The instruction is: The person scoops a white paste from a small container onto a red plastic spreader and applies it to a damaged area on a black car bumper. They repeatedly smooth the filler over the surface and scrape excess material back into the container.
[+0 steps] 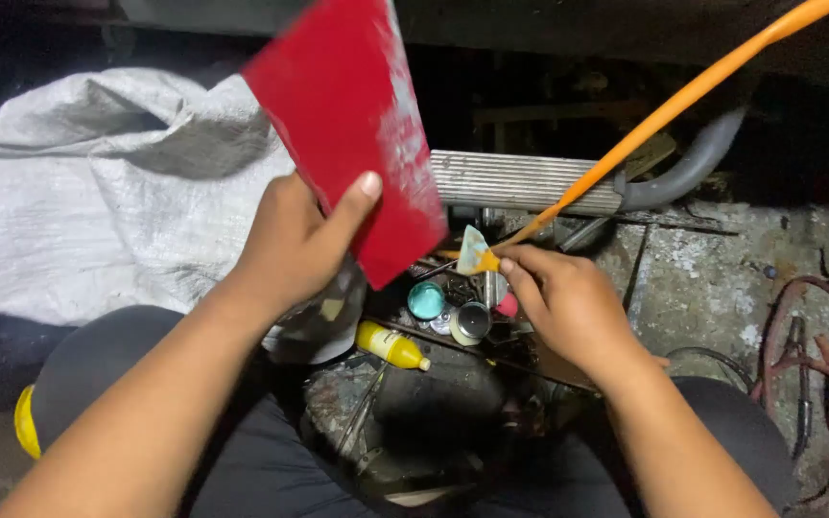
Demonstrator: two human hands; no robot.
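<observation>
Hands busy: left hand (pixel 290 245) grips the red card (pixel 347 125) up at eleven o'clock, right hand (pixel 568 302) pinches the orange hose (pixel 664 110) running to one o'clock; steadying its nozzle comes next, I'd judge.

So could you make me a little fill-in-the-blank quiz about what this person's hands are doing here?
1. The left hand holds up a flat ____ panel.
2. The right hand grips the end of a long ____ hose.
3. Between the knees lies a small yellow ____.
4. Left of the panel lies a big white ____.

Missing words: red; orange; bottle; sack
</observation>
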